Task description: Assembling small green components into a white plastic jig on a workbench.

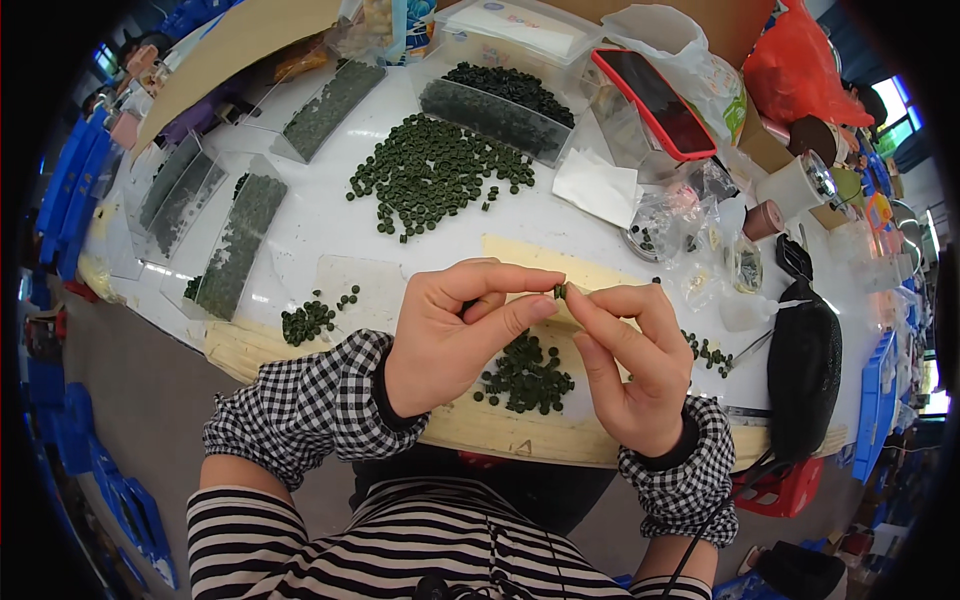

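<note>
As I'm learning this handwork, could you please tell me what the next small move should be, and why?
Probably turn the green piece slightly to check its rim: the left hand pinches it between thumb and index finger, the right hand seems to touch it with a fingertip, and it is held up off the table.

A bead (560, 292) sits between left hand (455, 330) and right hand (640, 370), above the table (320, 215). From it: large heap (430, 180) at ten o'clock, phone (655, 105) at one, plastic bag (800, 75) at two, small piles (525, 380) at seven and nine.
</note>
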`<state>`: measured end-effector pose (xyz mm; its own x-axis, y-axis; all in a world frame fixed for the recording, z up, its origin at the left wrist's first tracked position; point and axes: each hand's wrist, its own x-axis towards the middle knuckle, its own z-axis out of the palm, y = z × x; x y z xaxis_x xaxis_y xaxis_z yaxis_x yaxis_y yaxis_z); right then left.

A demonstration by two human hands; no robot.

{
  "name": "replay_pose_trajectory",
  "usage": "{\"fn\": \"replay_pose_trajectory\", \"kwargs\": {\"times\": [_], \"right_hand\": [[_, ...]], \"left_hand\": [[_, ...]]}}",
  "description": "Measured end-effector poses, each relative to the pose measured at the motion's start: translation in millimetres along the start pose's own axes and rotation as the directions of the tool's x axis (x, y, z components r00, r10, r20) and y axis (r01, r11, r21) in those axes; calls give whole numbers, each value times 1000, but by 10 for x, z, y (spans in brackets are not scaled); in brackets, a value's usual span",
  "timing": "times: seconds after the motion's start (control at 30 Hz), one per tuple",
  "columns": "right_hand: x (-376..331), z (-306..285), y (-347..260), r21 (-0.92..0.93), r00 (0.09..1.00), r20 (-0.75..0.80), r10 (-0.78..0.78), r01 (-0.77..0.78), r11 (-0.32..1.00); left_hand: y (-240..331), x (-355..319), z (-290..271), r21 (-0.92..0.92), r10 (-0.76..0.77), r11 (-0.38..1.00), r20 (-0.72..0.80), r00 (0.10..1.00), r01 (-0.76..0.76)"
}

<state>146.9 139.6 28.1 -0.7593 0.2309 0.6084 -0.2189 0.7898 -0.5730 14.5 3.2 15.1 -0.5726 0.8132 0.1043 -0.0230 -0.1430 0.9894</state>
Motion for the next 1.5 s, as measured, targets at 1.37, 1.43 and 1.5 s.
{"fn": "replay_pose_trajectory", "kwargs": {"times": [1.37,1.43,1.5], "right_hand": [[-26,21,-8,57,1000,4,-5,5,998],[-23,21,-6,34,1000,-5,-19,20,999],[-18,16,-6,8,999,-9,-32,33,999]], "left_hand": [[-44,47,-60,88,160,983,26,987,-162],[-24,46,-62,131,190,973,29,981,-192],[-5,39,-61,142,198,969,33,980,-201]]}}
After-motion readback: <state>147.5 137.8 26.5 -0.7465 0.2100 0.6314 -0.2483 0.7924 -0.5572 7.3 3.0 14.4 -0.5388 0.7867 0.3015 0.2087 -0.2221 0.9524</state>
